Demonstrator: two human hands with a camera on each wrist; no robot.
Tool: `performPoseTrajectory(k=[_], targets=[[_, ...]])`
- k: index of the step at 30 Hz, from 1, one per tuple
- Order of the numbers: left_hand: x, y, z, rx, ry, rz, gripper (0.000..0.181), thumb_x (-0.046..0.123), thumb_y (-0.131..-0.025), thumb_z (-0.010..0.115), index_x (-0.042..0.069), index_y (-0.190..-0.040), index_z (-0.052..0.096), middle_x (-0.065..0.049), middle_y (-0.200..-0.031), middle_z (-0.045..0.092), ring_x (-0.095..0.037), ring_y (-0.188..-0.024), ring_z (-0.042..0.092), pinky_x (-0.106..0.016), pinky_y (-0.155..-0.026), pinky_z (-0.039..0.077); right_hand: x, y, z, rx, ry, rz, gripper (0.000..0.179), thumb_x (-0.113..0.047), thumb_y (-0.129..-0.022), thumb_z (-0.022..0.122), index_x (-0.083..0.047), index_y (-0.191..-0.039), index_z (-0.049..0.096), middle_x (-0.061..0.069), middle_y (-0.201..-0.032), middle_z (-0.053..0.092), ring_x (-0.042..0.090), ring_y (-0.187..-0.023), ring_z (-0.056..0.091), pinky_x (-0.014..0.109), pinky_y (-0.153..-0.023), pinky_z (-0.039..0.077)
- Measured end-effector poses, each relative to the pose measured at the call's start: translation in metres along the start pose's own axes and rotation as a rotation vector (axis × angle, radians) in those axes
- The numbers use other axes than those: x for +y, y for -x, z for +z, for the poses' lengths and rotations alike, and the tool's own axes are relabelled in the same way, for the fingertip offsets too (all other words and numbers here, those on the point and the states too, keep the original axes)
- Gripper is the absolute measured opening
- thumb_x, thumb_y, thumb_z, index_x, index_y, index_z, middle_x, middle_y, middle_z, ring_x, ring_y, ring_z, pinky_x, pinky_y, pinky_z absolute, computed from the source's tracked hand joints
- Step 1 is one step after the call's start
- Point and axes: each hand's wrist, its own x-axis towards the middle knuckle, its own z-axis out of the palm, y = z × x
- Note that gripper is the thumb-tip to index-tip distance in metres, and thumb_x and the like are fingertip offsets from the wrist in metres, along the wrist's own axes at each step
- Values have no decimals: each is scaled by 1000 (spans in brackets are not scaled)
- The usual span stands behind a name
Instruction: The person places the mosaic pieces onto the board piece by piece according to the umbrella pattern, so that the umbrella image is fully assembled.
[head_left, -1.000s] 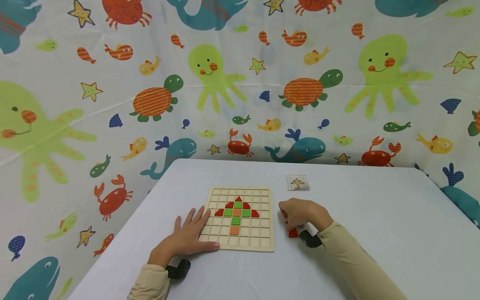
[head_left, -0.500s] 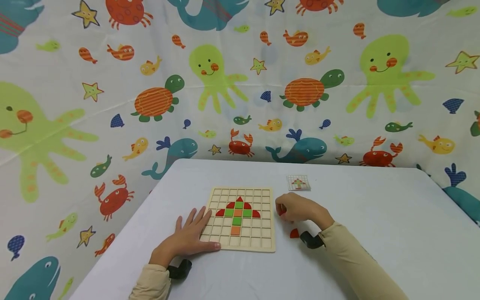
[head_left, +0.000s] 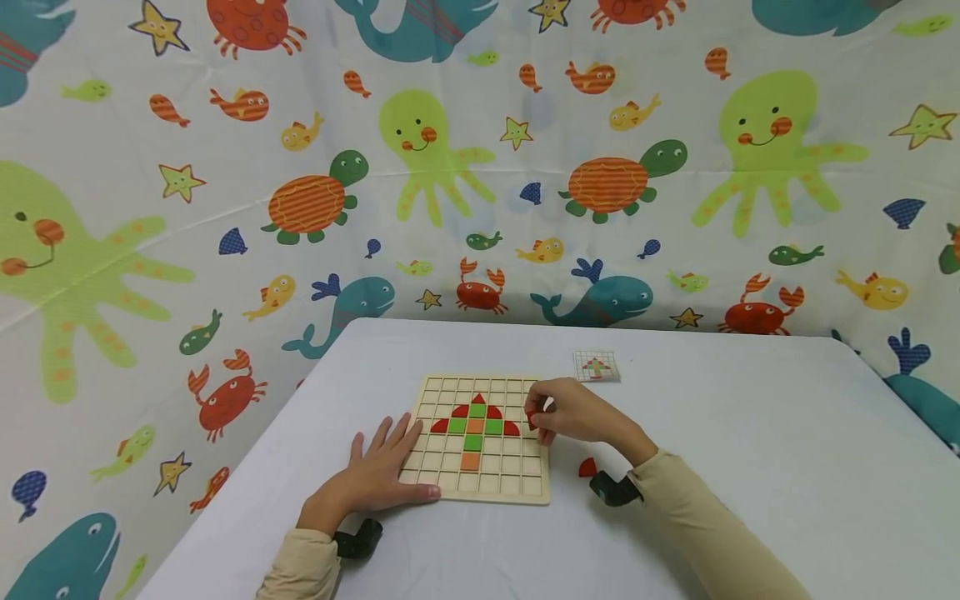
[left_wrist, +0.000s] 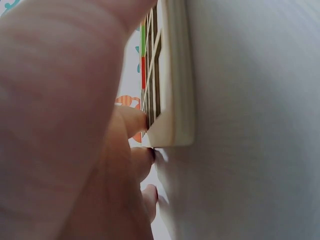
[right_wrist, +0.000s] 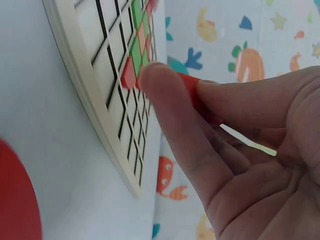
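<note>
A wooden grid board (head_left: pixel 517 485) lies on the white table, with green squares (head_left: pixel 473 442), orange squares (head_left: pixel 470 461), red quarter-circle pieces (head_left: pixel 512 428) and a red triangle (head_left: pixel 478 399) forming a rocket-like pattern. My left hand (head_left: pixel 378 477) rests with spread fingers on the board's left edge, its thumb along the front left corner. Over the right edge, my right hand (head_left: pixel 576 412) pinches a small red piece (right_wrist: pixel 192 89) between thumb and fingertips, which partly cover its shape. Another red quarter-circle piece (head_left: pixel 587 467) lies on the table beneath the right wrist.
Behind the board, to the right, lies a small pattern card (head_left: pixel 597 366) showing a similar coloured figure on a grid. A cloth (head_left: pixel 517 217) printed with sea animals hangs behind the table (head_left: pixel 757 433). Black wrist cameras (head_left: pixel 358 539) are worn on both arms.
My right hand has picked up a red piece from the table and carried it left to the board's right edge. The left hand stays where it was.
</note>
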Motion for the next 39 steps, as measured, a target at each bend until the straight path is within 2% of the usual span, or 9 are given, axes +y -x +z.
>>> performPoseTrajectory(k=[8, 14, 19, 25, 33, 39], targets=[[1, 0, -1, 0, 0, 2, 121, 71, -82, 79, 6, -170, 27, -23, -176, 15, -51, -161, 4, -77, -118, -4, -3, -6, 16, 77, 52, -32, 5, 1, -98, 74, -2, -101, 75, -3, -87, 67, 15, -79, 61, 27, -72, 56], [2, 1, -1, 0, 2, 8, 120, 69, -83, 79, 5, -170, 27, -24, -176, 15, -51, -160, 4, -78, -118, -4, -4, -9, 29, 57, -43, -7, 10, 4, -99, 71, 2, -107, 75, 1, -88, 69, 15, -72, 68, 27, -72, 60], [2, 1, -1, -5, -5, 4, 120, 70, -83, 78, 5, -170, 27, -24, -176, 14, -51, -160, 4, -78, -118, -4, -8, -11, 40, 75, -62, -4, 9, 5, -99, 71, -2, -103, 76, 1, -91, 68, 14, -73, 70, 27, -75, 60], [4, 1, -3, -8, -17, -5, 120, 70, -83, 78, 6, -170, 27, -23, -176, 15, -50, -161, 4, -77, -119, -4, -13, -12, 53, 65, -132, -15, 8, 7, -98, 70, -1, -99, 73, 3, -86, 68, 17, -67, 72, 30, -68, 62], [6, 3, -3, -6, -20, -4, 118, 69, -83, 78, 6, -169, 28, -23, -176, 16, -51, -160, 5, -78, -118, -2, -20, -12, 69, 22, -123, -47, 6, 2, -99, 73, -4, -97, 74, 5, -80, 70, 14, -62, 69, 27, -62, 59], [7, 4, -3, -9, -21, -1, 118, 69, -83, 78, 6, -170, 28, -24, -176, 16, -51, -160, 5, -79, -118, -2, -24, -12, 77, 8, -60, -83, 5, -2, -99, 75, -5, -95, 75, -4, -79, 68, 10, -64, 65, 25, -63, 56]])
